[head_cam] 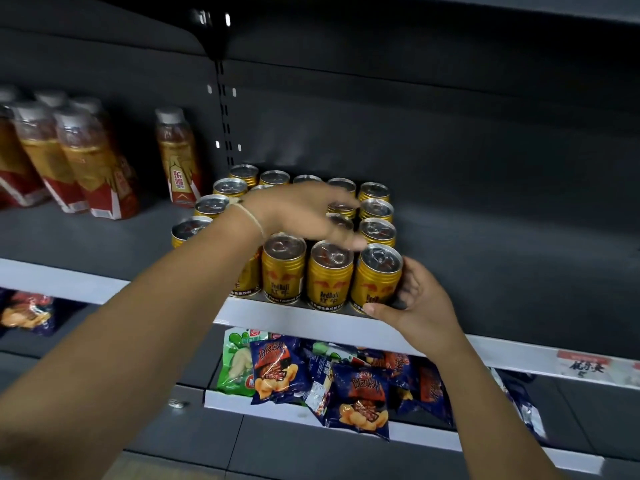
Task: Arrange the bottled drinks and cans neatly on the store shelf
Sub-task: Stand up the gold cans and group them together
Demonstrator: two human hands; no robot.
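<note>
**Front-row can gripped at the shelf edge**

At centre frame I see a block of gold cans [277, 216] standing upright in rows on the grey shelf [104, 233], the front row right at its white edge. My right hand [420, 303] comes in from the lower right and curls around the rightmost front can [377, 277], thumb at its base and fingers wrapped behind its right side. That can stands upright, just beside the next front can [330, 273], and I cannot tell if the two touch.

My left hand [301, 213] reaches across from the lower left and lies over the middle of the block, fingers straight and loose, gripping nothing; its fingertips are over the can tops behind the front row. A thin cord [249, 216] circles that wrist.

At the upper left of the frame, bottles [69, 157] with white caps stand on the same shelf, one bottle [176, 157] apart from them and nearer the cans.

Below, at lower centre, snack bags [311, 379] lie heaped on a lower shelf.
</note>
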